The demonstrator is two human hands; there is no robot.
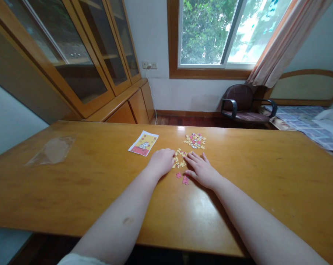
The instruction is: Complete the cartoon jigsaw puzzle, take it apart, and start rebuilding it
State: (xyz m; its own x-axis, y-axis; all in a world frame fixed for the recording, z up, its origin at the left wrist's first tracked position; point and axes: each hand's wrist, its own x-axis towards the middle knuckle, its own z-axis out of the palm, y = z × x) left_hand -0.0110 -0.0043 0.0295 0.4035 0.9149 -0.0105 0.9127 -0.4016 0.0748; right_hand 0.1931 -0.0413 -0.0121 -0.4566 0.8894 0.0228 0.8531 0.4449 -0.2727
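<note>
Small yellow jigsaw pieces (180, 164) lie in a loose cluster on the wooden table between my two hands. My left hand (163, 162) rests at the cluster's left side with its fingers curled; whether a piece is in them is hidden. On the right, my right hand (201, 170) lies palm down, fingers spread, its fingertips touching the cluster's edge. Pink jigsaw pieces (185, 180) sit just below, near my right thumb. Farther back is a mixed pile of pink, white and yellow pieces (194, 140). A picture card (143, 143) with a yellow and pink design lies beyond my left hand.
The wooden table (100, 191) spreads wide around the pieces. A clear plastic bag (52, 150) lies flat at its left. Past the far edge stand a glass-doored cabinet (122, 103), an office chair (241, 103) and a bed (307, 117).
</note>
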